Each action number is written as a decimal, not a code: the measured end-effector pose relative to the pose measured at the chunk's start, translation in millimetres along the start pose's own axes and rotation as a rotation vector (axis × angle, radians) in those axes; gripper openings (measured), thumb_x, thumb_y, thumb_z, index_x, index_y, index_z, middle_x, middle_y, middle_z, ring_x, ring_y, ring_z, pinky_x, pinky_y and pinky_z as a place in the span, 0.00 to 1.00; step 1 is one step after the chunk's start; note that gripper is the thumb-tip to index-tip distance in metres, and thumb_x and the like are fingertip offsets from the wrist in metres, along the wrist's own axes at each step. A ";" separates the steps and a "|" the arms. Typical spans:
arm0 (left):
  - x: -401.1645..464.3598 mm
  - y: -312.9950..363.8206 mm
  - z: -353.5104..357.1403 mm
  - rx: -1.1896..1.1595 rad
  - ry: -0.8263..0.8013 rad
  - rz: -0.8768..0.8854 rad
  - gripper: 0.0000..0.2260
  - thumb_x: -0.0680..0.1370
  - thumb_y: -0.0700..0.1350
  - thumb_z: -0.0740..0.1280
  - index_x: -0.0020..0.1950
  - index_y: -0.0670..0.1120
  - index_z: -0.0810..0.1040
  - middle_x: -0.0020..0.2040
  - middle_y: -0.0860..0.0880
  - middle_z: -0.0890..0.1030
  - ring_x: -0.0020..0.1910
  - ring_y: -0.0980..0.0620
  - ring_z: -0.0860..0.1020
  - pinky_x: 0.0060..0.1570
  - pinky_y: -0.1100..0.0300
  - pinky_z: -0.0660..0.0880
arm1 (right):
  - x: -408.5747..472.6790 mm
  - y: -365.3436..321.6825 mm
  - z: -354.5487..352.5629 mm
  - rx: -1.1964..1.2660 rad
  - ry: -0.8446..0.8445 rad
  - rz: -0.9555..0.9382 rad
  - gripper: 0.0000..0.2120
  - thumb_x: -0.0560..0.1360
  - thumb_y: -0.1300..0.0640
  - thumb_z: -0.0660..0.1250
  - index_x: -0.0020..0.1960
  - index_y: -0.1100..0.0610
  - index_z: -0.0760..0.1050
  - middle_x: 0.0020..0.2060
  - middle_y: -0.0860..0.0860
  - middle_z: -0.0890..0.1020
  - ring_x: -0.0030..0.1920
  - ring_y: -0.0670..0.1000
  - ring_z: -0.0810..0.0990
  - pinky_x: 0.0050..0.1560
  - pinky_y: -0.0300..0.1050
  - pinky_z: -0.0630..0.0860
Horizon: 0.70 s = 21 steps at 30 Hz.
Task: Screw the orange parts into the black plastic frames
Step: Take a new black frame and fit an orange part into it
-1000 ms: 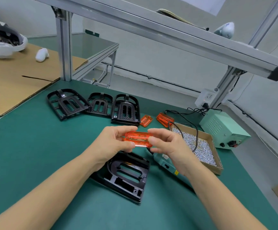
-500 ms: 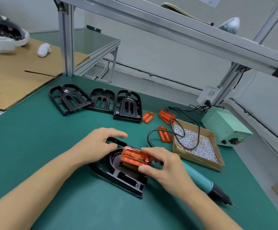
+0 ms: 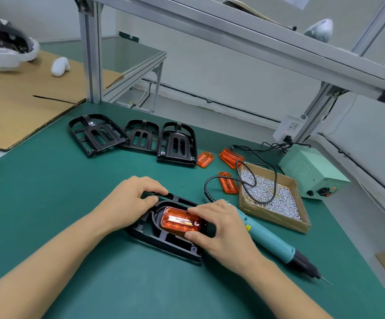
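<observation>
A black plastic frame (image 3: pixel 164 240) lies on the green mat in front of me. An orange part (image 3: pixel 179 221) sits in its middle recess. My right hand (image 3: pixel 219 229) pinches the orange part's right end between thumb and fingers. My left hand (image 3: pixel 129 203) grips the frame's far left rim. Three more black frames (image 3: pixel 176 143) lie in a row farther back. Three loose orange parts (image 3: pixel 228 183) lie near them on the right.
A teal electric screwdriver (image 3: pixel 272 240) lies right of my right hand, its cable looping over a cardboard tray of screws (image 3: pixel 272 196). A pale green power box (image 3: pixel 313 173) stands behind. Aluminium posts and a shelf rail rise at the back; cardboard lies at left.
Both hands came down from mid-air. The orange part went from being held between both hands into the frame's recess, and my left hand shifted onto the frame's rim.
</observation>
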<state>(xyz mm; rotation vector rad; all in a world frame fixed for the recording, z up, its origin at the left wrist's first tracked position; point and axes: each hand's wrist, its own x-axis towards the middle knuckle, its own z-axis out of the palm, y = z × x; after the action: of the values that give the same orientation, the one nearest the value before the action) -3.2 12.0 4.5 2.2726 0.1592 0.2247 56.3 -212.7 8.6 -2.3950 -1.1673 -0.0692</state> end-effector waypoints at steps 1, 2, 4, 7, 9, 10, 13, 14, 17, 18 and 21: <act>-0.5 0.3 0.5 -0.003 0.008 0.000 0.12 0.78 0.40 0.65 0.53 0.57 0.81 0.56 0.61 0.78 0.57 0.61 0.72 0.58 0.63 0.64 | -0.3 -0.4 -0.3 -0.014 0.002 -0.002 0.23 0.72 0.43 0.72 0.65 0.48 0.77 0.58 0.41 0.79 0.56 0.44 0.69 0.62 0.44 0.61; -0.9 1.0 1.0 -0.004 0.016 -0.003 0.13 0.78 0.40 0.65 0.52 0.57 0.81 0.56 0.61 0.78 0.56 0.61 0.72 0.57 0.63 0.64 | -0.6 -0.8 -0.8 -0.029 0.001 -0.002 0.23 0.72 0.43 0.71 0.65 0.48 0.77 0.58 0.41 0.78 0.56 0.44 0.68 0.61 0.43 0.61; -1.8 2.1 2.3 -0.007 0.033 -0.010 0.13 0.77 0.39 0.65 0.50 0.58 0.81 0.54 0.61 0.78 0.54 0.61 0.72 0.54 0.64 0.64 | -0.2 -1.5 -1.8 -0.074 -0.009 0.003 0.22 0.71 0.42 0.71 0.64 0.46 0.77 0.59 0.41 0.75 0.57 0.44 0.66 0.59 0.44 0.59; -2.9 2.8 5.2 -0.016 0.078 -0.031 0.14 0.76 0.38 0.65 0.47 0.58 0.81 0.52 0.60 0.79 0.52 0.61 0.73 0.52 0.63 0.64 | 5.3 -0.8 -5.9 -0.073 -0.091 0.080 0.22 0.69 0.40 0.73 0.61 0.45 0.78 0.53 0.41 0.69 0.56 0.46 0.66 0.56 0.43 0.61; -3.3 3.9 7.7 -0.024 0.128 -0.043 0.14 0.75 0.37 0.66 0.45 0.57 0.82 0.50 0.60 0.79 0.50 0.64 0.73 0.51 0.64 0.64 | 9.1 -0.7 -7.9 0.004 -0.153 0.161 0.22 0.67 0.41 0.75 0.59 0.45 0.79 0.48 0.40 0.68 0.53 0.49 0.69 0.53 0.43 0.65; -3.5 4.5 9.0 -0.031 0.155 -0.050 0.14 0.75 0.37 0.66 0.44 0.57 0.82 0.49 0.61 0.80 0.49 0.65 0.73 0.51 0.65 0.64 | 10.6 -0.7 -8.1 0.022 -0.167 0.179 0.22 0.66 0.42 0.76 0.59 0.45 0.79 0.47 0.39 0.68 0.52 0.49 0.69 0.52 0.43 0.66; -4.3 6.2 11.5 -0.044 0.231 -0.092 0.13 0.73 0.37 0.67 0.43 0.55 0.83 0.48 0.58 0.81 0.49 0.60 0.75 0.52 0.60 0.69 | 14.4 0.9 -8.1 0.046 -0.188 0.189 0.23 0.66 0.41 0.76 0.59 0.44 0.79 0.48 0.42 0.69 0.52 0.50 0.69 0.54 0.44 0.67; -4.7 6.7 11.6 -0.036 0.255 -0.112 0.12 0.73 0.37 0.67 0.43 0.54 0.83 0.48 0.57 0.82 0.50 0.57 0.76 0.53 0.58 0.70 | 15.3 1.8 -8.6 0.065 -0.191 0.190 0.23 0.66 0.41 0.76 0.59 0.45 0.79 0.48 0.42 0.69 0.52 0.49 0.69 0.54 0.44 0.67; -6.2 8.1 11.0 -0.007 0.323 -0.165 0.11 0.73 0.37 0.67 0.44 0.52 0.84 0.49 0.54 0.82 0.51 0.53 0.75 0.54 0.57 0.71 | 17.6 4.8 -8.4 0.081 -0.166 0.173 0.23 0.69 0.41 0.74 0.62 0.45 0.78 0.47 0.41 0.70 0.49 0.43 0.67 0.55 0.43 0.62; -6.8 8.9 10.8 0.003 0.338 -0.177 0.10 0.73 0.38 0.67 0.45 0.52 0.84 0.49 0.54 0.82 0.49 0.52 0.75 0.53 0.57 0.72 | 17.5 5.4 -6.9 0.071 -0.153 0.166 0.22 0.70 0.41 0.73 0.62 0.45 0.78 0.47 0.40 0.69 0.48 0.42 0.66 0.55 0.43 0.60; -8.8 12.5 11.3 0.022 0.341 -0.193 0.10 0.73 0.38 0.66 0.44 0.53 0.82 0.48 0.53 0.81 0.40 0.50 0.73 0.48 0.55 0.73 | 16.9 4.8 -3.5 0.042 -0.134 0.157 0.20 0.72 0.41 0.71 0.63 0.44 0.77 0.46 0.39 0.69 0.48 0.37 0.65 0.55 0.43 0.57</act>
<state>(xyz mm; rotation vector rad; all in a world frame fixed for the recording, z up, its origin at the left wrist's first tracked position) -8.9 -6.1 5.8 2.2074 0.5578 0.5081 71.2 -204.4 13.9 -2.4765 -1.0235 0.1677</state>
